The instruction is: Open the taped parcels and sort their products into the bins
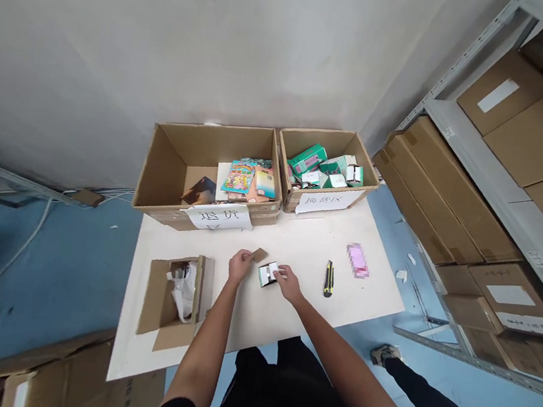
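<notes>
My left hand (240, 265) is closed, its fingers pinching a small piece of brown cardboard (259, 254) above the table. Just to the right, a small white and green box (267, 274) lies on the white table (255, 322), its top flaps seeming to stand open. The fingers of my right hand (289, 283) grip this box at its right side. What is inside the box is too small to make out. A black and yellow box cutter (329, 279) lies to the right of my right hand.
Behind my hands stand a large carton (159, 214) with booklets and a smaller carton (292, 200) of green boxes. An open cardboard box (153, 295) holding a white plastic bag sits at left. A blurred pink item (358, 261) lies right. Shelving (485, 153) and another person's leg (432, 388) are beyond.
</notes>
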The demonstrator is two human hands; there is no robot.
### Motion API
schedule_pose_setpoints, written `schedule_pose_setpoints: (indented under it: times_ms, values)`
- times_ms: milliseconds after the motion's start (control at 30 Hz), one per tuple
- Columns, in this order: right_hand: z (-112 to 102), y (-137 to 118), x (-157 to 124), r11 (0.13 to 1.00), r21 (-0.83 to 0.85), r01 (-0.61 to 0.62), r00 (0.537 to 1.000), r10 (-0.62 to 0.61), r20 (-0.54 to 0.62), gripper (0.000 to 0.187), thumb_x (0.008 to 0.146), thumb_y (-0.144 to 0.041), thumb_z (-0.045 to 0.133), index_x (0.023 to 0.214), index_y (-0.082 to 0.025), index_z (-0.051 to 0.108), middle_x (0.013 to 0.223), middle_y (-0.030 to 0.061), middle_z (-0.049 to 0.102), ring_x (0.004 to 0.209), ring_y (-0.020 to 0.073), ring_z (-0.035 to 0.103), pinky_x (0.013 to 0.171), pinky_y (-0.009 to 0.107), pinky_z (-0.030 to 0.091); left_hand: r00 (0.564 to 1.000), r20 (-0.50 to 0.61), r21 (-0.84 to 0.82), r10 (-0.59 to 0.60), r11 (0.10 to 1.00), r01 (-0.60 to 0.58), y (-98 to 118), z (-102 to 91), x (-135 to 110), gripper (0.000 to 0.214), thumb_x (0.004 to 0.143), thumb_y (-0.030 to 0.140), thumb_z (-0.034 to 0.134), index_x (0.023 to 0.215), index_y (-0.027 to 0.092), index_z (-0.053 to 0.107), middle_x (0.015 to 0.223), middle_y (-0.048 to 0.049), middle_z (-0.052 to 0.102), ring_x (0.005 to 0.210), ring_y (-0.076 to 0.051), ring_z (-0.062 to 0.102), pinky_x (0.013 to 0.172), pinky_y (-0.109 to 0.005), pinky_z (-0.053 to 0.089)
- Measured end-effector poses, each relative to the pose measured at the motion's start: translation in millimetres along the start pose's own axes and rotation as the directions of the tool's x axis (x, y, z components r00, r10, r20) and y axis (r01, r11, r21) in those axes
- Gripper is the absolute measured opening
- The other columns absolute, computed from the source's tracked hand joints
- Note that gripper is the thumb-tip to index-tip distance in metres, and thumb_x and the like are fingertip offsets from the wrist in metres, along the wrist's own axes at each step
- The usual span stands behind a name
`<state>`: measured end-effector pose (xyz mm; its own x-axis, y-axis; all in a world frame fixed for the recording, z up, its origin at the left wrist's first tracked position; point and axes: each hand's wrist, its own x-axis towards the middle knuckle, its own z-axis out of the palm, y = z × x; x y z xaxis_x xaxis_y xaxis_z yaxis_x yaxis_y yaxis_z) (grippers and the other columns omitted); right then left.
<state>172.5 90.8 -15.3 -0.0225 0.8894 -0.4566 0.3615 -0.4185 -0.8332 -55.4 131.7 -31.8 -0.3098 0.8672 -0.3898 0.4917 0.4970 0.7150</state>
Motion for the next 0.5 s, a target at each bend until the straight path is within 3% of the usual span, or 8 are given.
schedule_pose_setpoints:
  times_ms: [100,167,233,300,400,500]
  values:
    - [10.2,-6.7,0.9,0.999,-0.041,-0.003,0.999,0.002,-0.034,0.033,0.087,-0.054,0.067,0.107,-0.028,0.069,0.101,0.0030,0.078,0.094,0.0259,0.074,0.088,0.041,0.058,0.983,-0.142,-0.121,0.116,0.984,-0.134,10.5,-29.7,-24.8,0.021,0.094,0.039,0.057,0.103,0.024,0.069,0.106,-0.0043,0.078,0.101,-0.020,0.072,0.090,-0.031,0.057]
    - [15.6,-12.4,1.7,0.998,-0.055,-0.015,0.999,0.012,-0.050,0.033,0.088,-0.055,0.065,0.106,-0.028,0.069,0.099,0.0030,0.077,0.092,0.0260,0.074,0.086,0.041,0.058,0.956,-0.172,-0.135,0.238,0.956,-0.262,19.3,-44.3,-43.6,0.023,0.095,0.037,0.057,0.108,0.025,0.070,0.111,-0.0048,0.077,0.106,-0.021,0.072,0.095,-0.032,0.057]
    - [19.6,-17.1,2.2,0.998,-0.067,-0.010,0.998,0.006,-0.062,0.032,0.088,-0.053,0.064,0.106,-0.027,0.069,0.096,0.0028,0.076,0.090,0.0256,0.073,0.085,0.040,0.057,0.921,-0.092,-0.077,0.379,0.919,-0.386,26.2,-51.5,-61.8,0.024,0.095,0.030,0.055,0.113,0.026,0.070,0.120,-0.0043,0.076,0.115,-0.022,0.070,0.103,-0.034,0.056]
    - [22.3,-19.2,1.8,0.997,-0.076,0.008,0.997,-0.014,-0.076,0.027,0.088,-0.047,0.063,0.106,-0.027,0.068,0.093,0.0019,0.075,0.089,0.0243,0.072,0.086,0.039,0.057,0.866,0.069,0.002,0.496,0.868,-0.497,29.2,-51.8,-77.7,0.027,0.093,0.022,0.057,0.116,0.029,0.070,0.130,-0.0038,0.074,0.123,-0.023,0.067,0.110,-0.037,0.053]
    - [25.7,-17.1,-1.6,0.997,-0.058,0.042,0.996,-0.047,-0.077,0.026,0.087,-0.040,0.059,0.109,-0.028,0.068,0.091,-0.0001,0.074,0.085,0.0218,0.071,0.083,0.036,0.057,0.776,0.296,0.136,0.557,0.779,-0.612,25.3,-44.5,-95.9,0.029,0.089,0.016,0.063,0.112,0.031,0.071,0.136,-0.0046,0.071,0.133,-0.025,0.061,0.116,-0.041,0.049]
    - [29.3,-12.6,-7.8,0.998,0.021,0.062,0.997,-0.061,-0.054,0.034,0.086,-0.042,0.058,0.116,-0.028,0.069,0.094,-0.0005,0.073,0.084,0.0211,0.070,0.080,0.036,0.057,0.702,0.329,0.210,0.631,0.676,-0.706,17.2,-35.9,-105.7,0.025,0.089,0.021,0.068,0.112,0.029,0.071,0.141,-0.0069,0.067,0.141,-0.028,0.054,0.117,-0.045,0.049]
